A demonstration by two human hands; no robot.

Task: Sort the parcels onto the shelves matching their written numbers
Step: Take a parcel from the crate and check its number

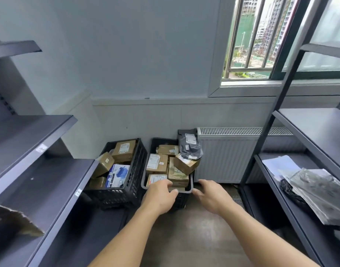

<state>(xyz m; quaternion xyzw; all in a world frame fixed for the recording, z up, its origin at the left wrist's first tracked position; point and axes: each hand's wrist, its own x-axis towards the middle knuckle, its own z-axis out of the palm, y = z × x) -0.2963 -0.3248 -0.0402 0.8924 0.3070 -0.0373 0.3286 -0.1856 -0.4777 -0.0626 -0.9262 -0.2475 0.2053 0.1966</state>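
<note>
Two black crates stand on the floor against the far wall. The left crate (pixel 135 170) holds brown cardboard parcels (pixel 124 150) and a blue and white box (pixel 118 175). The right crate (pixel 152 143) is piled with brown parcels (pixel 156 163), with a grey plastic mailer bag (pixel 190 144) on top at the back. My left hand (pixel 161 194) reaches over this crate's near rim, fingers spread and relaxed above the nearest parcel. My right hand (pixel 211 193) hovers just right of the crate's front corner, fingers straight, holding nothing.
Dark grey shelves (pixel 40 132) run along the left, with a torn piece of cardboard (pixel 17 220) on a lower one. Shelves on the right (pixel 304 128) carry plastic bags (pixel 319 193) and white paper (pixel 280 164). A white radiator (pixel 227 157) sits under the window.
</note>
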